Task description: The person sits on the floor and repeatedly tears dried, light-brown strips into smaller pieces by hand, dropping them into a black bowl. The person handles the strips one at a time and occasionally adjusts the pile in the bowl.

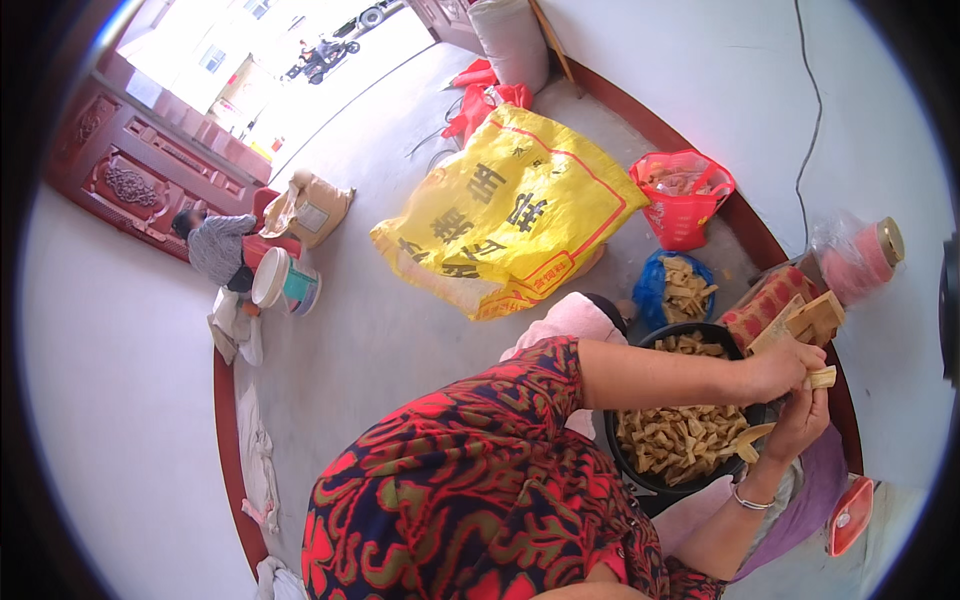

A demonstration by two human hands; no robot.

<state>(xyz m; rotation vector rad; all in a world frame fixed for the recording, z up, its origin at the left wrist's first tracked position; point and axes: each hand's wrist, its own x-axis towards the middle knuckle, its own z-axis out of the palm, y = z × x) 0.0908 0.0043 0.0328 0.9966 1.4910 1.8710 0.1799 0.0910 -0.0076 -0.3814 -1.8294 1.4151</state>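
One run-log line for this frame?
left hand: grips tan strip | right hand: pinches strip | below: black basin holding folded pieces

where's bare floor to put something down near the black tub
Bare concrete floor lies left of the black tub, between the yellow sack and the person's knee, reaching to the white bucket. It is crowded right of the tub: blue bag, red basket and both hands, left hand and right hand, at the rim.
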